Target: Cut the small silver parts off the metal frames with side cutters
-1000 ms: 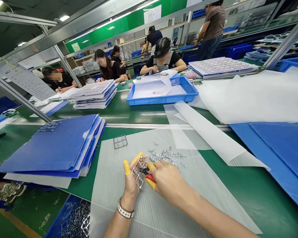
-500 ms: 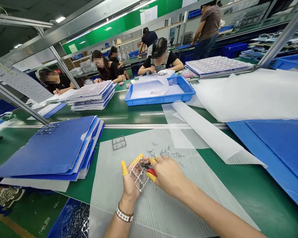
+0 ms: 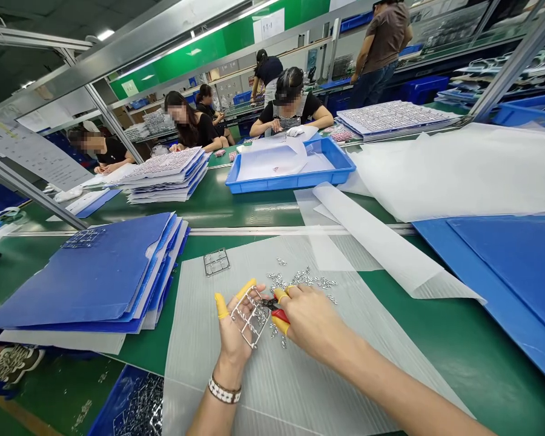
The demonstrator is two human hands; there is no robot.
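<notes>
Within the grip of the left hand (image 3: 234,330): one metal frame (image 3: 251,318), pressed between palm and yellow-capped fingers (image 3: 221,306). Right hand (image 3: 315,321): closed around red-handled snips (image 3: 279,315), tips at the frame's edge. Just beyond both hands: loose metal pieces (image 3: 302,278) (small, scattered) on a ribbed plastic sheet (image 3: 272,387).

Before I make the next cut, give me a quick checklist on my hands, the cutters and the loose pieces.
Left hand grip on the metal frame: ok, the frame lies across the palm with the fingers around it.
Right hand on the red-handled side cutters: ok, held with the tips at the frame.
Yellow finger cots: ok, on fingers of both hands.
Cutter jaws seated on the frame: cannot tell, too small to see.
Cut metal pieces: not ok, a few lie apart below the hands on the corrugated plastic sheet.
</notes>
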